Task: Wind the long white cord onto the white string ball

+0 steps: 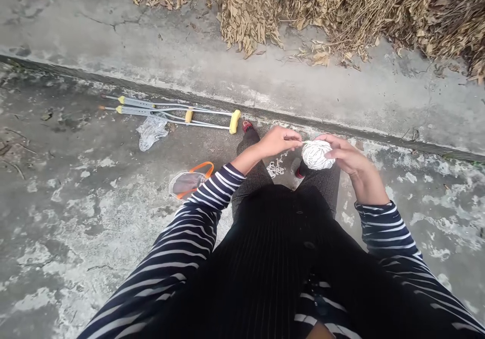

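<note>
A ball of white cord point(317, 155) is in my right hand point(343, 156), whose fingers wrap its right side and top. Just left of the ball, my left hand point(281, 141) pinches a short stretch of the white cord that runs to the ball. Loose white cord point(276, 168) lies in a small tangle on the ground between my legs, below my left hand.
Crutches with yellow pads point(234, 122) lie along the concrete ledge point(170, 51) at the left. Beside them are a clear plastic bag point(151, 133) and a container with an orange handle point(187, 183). Dry leaves point(341, 10) cover the ledge's far side.
</note>
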A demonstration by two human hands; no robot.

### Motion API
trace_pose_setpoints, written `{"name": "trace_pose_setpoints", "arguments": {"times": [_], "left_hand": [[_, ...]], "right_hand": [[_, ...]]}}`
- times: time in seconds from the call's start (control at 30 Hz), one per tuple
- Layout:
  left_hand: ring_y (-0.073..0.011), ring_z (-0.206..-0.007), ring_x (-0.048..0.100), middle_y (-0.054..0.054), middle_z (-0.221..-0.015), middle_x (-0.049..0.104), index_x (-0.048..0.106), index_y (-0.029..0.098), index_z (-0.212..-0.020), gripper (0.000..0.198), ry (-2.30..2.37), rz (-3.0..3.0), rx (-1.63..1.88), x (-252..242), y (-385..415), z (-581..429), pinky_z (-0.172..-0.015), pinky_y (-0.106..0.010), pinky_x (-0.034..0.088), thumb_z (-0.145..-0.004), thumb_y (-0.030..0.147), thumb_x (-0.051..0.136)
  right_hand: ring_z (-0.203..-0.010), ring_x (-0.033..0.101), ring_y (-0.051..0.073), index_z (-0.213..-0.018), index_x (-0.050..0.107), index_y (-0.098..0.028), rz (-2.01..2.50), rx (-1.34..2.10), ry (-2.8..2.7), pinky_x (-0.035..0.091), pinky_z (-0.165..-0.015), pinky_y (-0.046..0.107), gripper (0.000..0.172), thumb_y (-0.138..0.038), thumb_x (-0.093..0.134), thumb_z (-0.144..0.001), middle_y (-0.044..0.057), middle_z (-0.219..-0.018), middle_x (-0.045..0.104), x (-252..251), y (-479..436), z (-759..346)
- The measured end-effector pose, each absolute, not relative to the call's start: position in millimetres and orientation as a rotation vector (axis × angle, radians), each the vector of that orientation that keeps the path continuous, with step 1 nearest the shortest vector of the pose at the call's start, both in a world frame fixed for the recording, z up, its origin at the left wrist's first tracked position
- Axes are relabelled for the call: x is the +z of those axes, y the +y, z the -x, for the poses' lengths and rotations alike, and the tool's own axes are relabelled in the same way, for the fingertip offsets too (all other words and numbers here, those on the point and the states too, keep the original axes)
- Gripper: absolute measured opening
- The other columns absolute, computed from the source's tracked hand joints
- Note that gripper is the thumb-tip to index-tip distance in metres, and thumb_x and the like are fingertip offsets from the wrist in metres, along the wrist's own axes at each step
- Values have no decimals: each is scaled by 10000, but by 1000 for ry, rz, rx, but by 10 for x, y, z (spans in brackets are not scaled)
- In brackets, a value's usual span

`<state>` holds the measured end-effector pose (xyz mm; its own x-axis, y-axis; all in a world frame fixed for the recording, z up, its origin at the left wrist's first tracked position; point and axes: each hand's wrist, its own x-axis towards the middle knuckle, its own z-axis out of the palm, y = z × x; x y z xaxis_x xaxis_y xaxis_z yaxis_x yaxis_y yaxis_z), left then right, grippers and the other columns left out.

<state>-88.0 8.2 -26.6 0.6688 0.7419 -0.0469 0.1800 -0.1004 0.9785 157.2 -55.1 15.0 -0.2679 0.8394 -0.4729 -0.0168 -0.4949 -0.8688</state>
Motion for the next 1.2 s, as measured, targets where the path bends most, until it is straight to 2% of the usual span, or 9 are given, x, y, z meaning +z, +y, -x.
{"name": "trace_pose_setpoints", "arguments": {"times": [0.2, 0.4, 0.5, 0.7, 0.83, 1.0, 1.1, 1.2], "left_hand": [[-137, -783, 636, -33, -825, 715, 721, 155, -885, 231, 812, -2093, 577, 9, 261, 953, -772, -266, 451, -993, 289, 568], [-77, -565, 596, -18, -826, 696, 643, 134, -836, 226, 946, -1843, 531, -437, 348, 917, -599, -202, 440, -988, 175, 481], [-66, -532, 606, -13, -803, 690, 635, 118, -806, 209, 984, -1640, 550, -679, 342, 872, -556, -177, 451, -978, 178, 532], [-112, -717, 692, -56, -797, 714, 656, 97, -821, 196, 807, -1291, 551, -724, 154, 712, -630, -200, 564, -948, 247, 657], [-102, -674, 689, -59, -763, 722, 659, 96, -809, 223, 719, -1224, 429, -519, -1, 798, -608, -193, 555, -932, 279, 694], [-113, -664, 691, -86, -769, 749, 700, 83, -804, 232, 667, -1237, 371, -241, -99, 890, -604, -218, 550, -949, 260, 665], [-115, -674, 691, -100, -777, 759, 730, 71, -792, 241, 721, -1243, 431, -197, -107, 823, -633, -231, 563, -952, 232, 651], [-110, -674, 686, -101, -792, 764, 746, 67, -797, 237, 740, -1268, 472, -221, -93, 758, -642, -230, 565, -954, 205, 633]], "right_hand": [[-884, 658, 189, -1048, 726, -234, 1235, 1826, -1101, 554, -742, 291, 522, -246, 888, -552, 29, -1003, 702, 128, -541, -1468], [-868, 632, 175, -1049, 670, -240, 1074, 1668, -1101, 541, -744, 278, 590, -291, 941, -527, 31, -998, 681, 311, -513, -1410], [-893, 628, 188, -1059, 607, -255, 1058, 1554, -1160, 542, -742, 292, 639, -375, 959, -540, 33, -1034, 648, 445, -453, -1390], [-1099, 614, 269, -1116, 521, -265, 1216, 1190, -1321, 561, -835, 361, 690, -493, 909, -592, 62, -1155, 594, 510, -201, -1291], [-1146, 571, 277, -1123, 524, -254, 1312, 1006, -1401, 550, -822, 350, 618, -401, 864, -628, 76, -1173, 573, 371, -64, -1299], [-1064, 564, 249, -965, 556, -228, 1397, 1040, -1439, 486, -700, 295, 409, -218, 738, -598, 63, -1096, 590, 135, -112, -1223], [-1035, 559, 235, -957, 538, -224, 1417, 1104, -1432, 443, -655, 269, 399, -206, 665, -579, 51, -1065, 583, 41, -190, -1139], [-1088, 558, 232, -987, 492, -228, 1391, 1151, -1407, 440, -666, 248, 446, -228, 671, -579, 53, -1138, 579, 35, -217, -1125]]}}
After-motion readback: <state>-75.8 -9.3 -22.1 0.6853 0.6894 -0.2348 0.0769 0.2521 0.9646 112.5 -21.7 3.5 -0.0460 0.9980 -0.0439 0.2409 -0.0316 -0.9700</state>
